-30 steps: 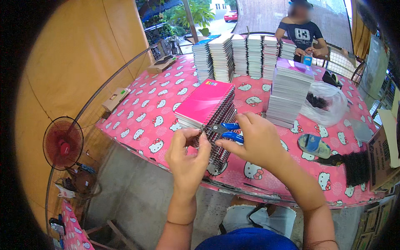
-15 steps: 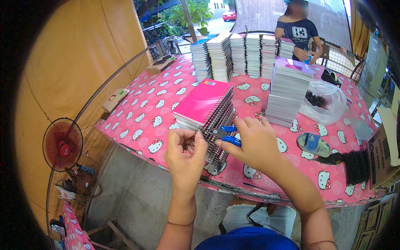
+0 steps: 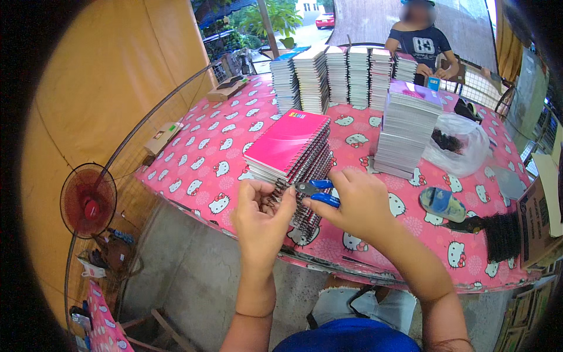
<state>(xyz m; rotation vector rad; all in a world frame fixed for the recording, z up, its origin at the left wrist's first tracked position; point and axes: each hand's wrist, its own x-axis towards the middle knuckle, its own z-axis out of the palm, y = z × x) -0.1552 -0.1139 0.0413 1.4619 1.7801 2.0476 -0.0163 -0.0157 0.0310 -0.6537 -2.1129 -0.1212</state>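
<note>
The right hand [image 3: 358, 202] grips a pair of blue-handled pliers [image 3: 316, 192], its fingers clenched around the two handles, with the metal nose pointing left toward the wire spiral [image 3: 280, 195] of a notebook. The left hand [image 3: 261, 220] sits just beside the nose, thumb and fingertips pinched on the end of that spiral at the near corner of the stack of pink-covered spiral notebooks [image 3: 287, 144]. This stack lies at the front of the tabletop [image 3: 199, 158], tilted so that its bindings face the person, and the lowest coils reach nearly to the table's front edge.

The tabletop wears a pink cloth printed with white cat faces. To the right of the pink stack stands a taller pile of notebooks [image 3: 404, 126] with a purple cover on top, and beside it a clear plastic bag [image 3: 460, 146] holding something dark (what exactly cannot be told). A blue-and-white tape dispenser [image 3: 443, 203] lies near the right forearm. Along the far edge runs a row of notebook stacks [image 3: 340, 76], and behind them another person [image 3: 423, 44] in a dark shirt sits. A red fan [image 3: 88, 200] stands on the floor to the left.
</note>
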